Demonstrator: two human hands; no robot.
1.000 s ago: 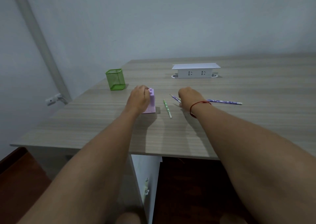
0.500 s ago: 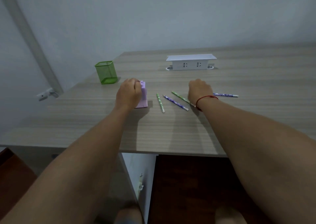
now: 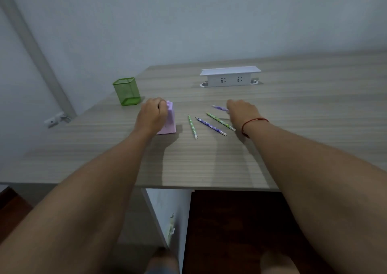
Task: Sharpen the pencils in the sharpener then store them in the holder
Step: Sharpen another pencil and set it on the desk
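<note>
My left hand (image 3: 151,114) grips the lilac sharpener (image 3: 170,123), bracing it upright on the surface (image 3: 303,106) so it won't slide. My right hand (image 3: 240,110) pinches a purple pencil (image 3: 219,107), tip toward the sharpener. Three spare pencils (image 3: 210,126) lie between my hands. The green mesh holder (image 3: 126,91) stands just beyond. I can read no writing anywhere.
</note>
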